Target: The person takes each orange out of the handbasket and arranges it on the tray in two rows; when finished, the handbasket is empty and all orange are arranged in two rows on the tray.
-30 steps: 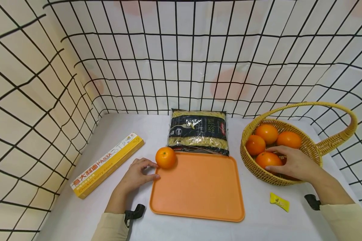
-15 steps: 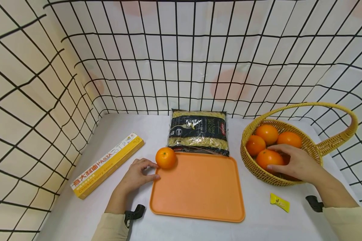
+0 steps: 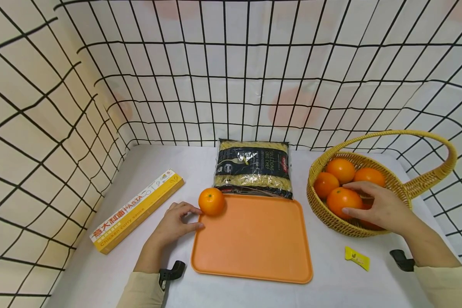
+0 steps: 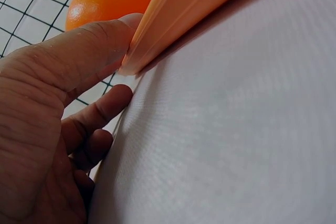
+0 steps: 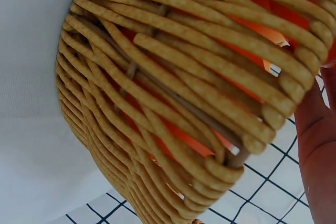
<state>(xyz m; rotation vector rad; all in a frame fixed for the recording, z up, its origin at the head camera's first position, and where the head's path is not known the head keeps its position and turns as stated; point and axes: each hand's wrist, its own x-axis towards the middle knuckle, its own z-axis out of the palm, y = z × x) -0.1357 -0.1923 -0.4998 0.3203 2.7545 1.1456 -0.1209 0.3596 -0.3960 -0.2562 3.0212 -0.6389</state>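
Observation:
In the head view my right hand (image 3: 383,207) is inside the wicker basket (image 3: 325,218), pinching an orange (image 3: 342,202) between thumb and fingers. Several other oranges lie around it, partly covered by the hand. The right wrist view shows mostly the woven wall (image 5: 194,77), with fingers (image 5: 317,156) at its right edge. My left hand (image 3: 173,224) rests at the left rim of an orange tray (image 3: 254,239), its thumb (image 4: 100,51) touching the rim. Just beyond its fingertips, a single orange (image 3: 211,201) sits on the tray's far left corner.
A black-labelled pasta bag (image 3: 253,167) lies behind the tray. On the left is a long yellow and white pasta box (image 3: 136,211). A small yellow packet (image 3: 356,258) lies in front of the basket, whose tall handle (image 3: 442,167) arches to the right. Grid-patterned cloth walls surround the table.
The right hand and the orange between its fingers have shifted slightly, the orange rising a little and showing more of another below it. The left hand has stayed put.

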